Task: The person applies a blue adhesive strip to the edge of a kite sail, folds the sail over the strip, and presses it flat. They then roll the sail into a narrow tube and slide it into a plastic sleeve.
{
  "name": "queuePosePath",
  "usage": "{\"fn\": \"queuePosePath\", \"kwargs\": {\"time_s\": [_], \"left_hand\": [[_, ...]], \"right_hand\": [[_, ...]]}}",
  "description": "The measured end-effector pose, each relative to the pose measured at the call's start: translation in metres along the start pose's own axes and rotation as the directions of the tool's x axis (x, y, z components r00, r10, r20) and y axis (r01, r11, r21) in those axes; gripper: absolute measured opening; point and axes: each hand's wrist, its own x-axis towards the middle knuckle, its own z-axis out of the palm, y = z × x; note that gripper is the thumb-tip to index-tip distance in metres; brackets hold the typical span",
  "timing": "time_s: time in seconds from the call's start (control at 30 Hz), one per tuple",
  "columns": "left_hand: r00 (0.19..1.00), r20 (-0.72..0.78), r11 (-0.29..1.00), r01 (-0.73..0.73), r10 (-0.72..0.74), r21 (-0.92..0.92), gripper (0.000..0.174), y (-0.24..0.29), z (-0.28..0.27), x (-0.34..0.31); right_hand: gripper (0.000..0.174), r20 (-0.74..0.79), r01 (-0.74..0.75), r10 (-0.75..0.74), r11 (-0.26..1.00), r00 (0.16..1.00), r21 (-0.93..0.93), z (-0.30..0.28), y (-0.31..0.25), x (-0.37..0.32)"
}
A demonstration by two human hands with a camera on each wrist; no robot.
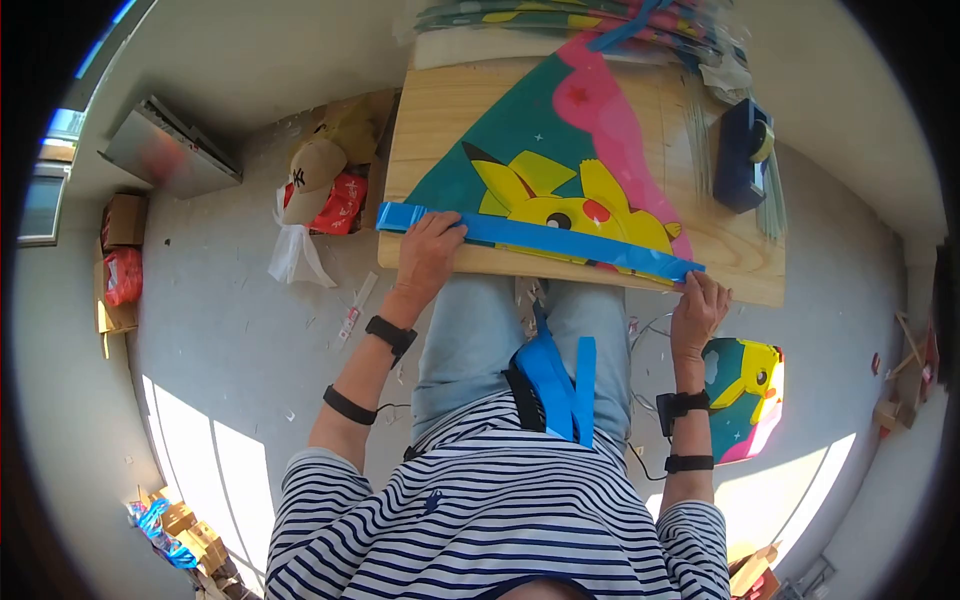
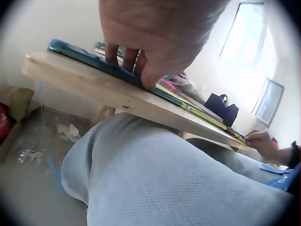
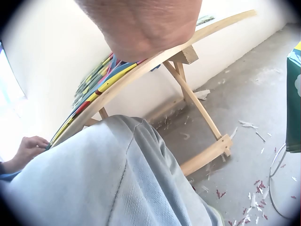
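A printed sheet [image 1: 560, 130] with a yellow cartoon figure on green and pink lies on a small wooden table [image 1: 740, 260]. Along its near edge runs a glossy blue strip [image 1: 560, 238], past the sheet's left corner. My left hand [image 1: 430, 250] is near the strip's left end; in the left wrist view its fingers [image 2: 128, 60] reach over the strip, thumb on the near side. At the right end, my right hand [image 1: 703, 305] pinches the strip by the sheet's corner. The right wrist view hides that hand's fingertips behind the palm.
A blue tape dispenser [image 1: 738, 155] stands at the table's right beside thin rods [image 1: 773, 205]. More printed sheets [image 1: 560, 12] are stacked at the far edge. Blue strips [image 1: 560, 390] lie on my lap. Another printed piece [image 1: 745, 385] is low on the right; scraps [image 3: 258, 193] litter the floor.
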Motion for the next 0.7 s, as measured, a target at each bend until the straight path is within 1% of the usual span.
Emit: {"fn": "queuePosePath", "kwargs": {"time_s": [0.03,0.07,0.2,0.3,0.4,0.47,0.5,0.57,0.6,0.67,0.7], "left_hand": [[1.0,-0.001,1.0,-0.015,0.015,-0.02,0.017,0.001,0.0,0.001],[1.0,0.003,1.0,0.001,-0.001,-0.02,0.017,0.002,-0.001,0.0],[1.0,-0.004,0.999,0.02,-0.02,-0.04,0.016,0.004,-0.004,0.002],[0.999,-0.008,0.996,0.04,-0.041,-0.076,0.015,0.005,-0.005,0.002],[0.999,-0.024,0.997,0.029,-0.031,-0.07,0.013,0.004,-0.003,0.002],[0.999,-0.027,0.997,0.022,-0.024,-0.068,0.013,0.003,-0.002,0.001],[0.999,-0.031,0.998,0.016,-0.019,-0.068,0.014,0.003,-0.002,0.001],[0.999,-0.03,0.997,0.022,-0.024,-0.077,0.015,0.004,-0.001,0.001],[0.999,-0.029,0.996,0.03,-0.032,-0.085,0.016,0.005,-0.001,0.001],[0.999,-0.026,0.996,0.031,-0.033,-0.082,0.016,0.006,-0.003,0.001],[0.999,-0.023,0.996,0.033,-0.035,-0.081,0.017,0.007,-0.003,0.0]], "right_hand": [[0.017,-0.013,-0.009,0.009,0.999,1.0,0.035,0.0,0.002,0.0],[0.016,-0.025,-0.015,0.017,0.997,1.0,0.076,-0.002,0.004,0.0],[0.015,-0.051,-0.065,0.069,0.994,0.996,0.083,-0.01,0.009,-0.001],[0.015,-0.047,-0.067,0.072,0.993,0.996,0.101,-0.011,0.013,-0.004],[0.014,-0.069,-0.036,0.042,0.996,0.997,0.087,-0.016,0.009,-0.002],[0.013,-0.064,-0.145,0.168,0.951,0.984,0.274,-0.018,0.007,0.0],[0.013,-0.064,-0.147,0.17,0.95,0.983,0.274,-0.018,0.007,0.001],[0.015,-0.035,-0.261,0.284,0.916,0.958,0.305,-0.015,0.009,0.006],[0.015,-0.035,-0.262,0.286,0.916,0.958,0.305,-0.016,0.006,0.011],[0.019,0.087,-0.486,0.495,0.779,0.865,0.397,-0.017,-0.001,0.023],[0.019,0.088,-0.485,0.494,0.778,0.865,0.399,-0.016,0.0,0.028]]}}
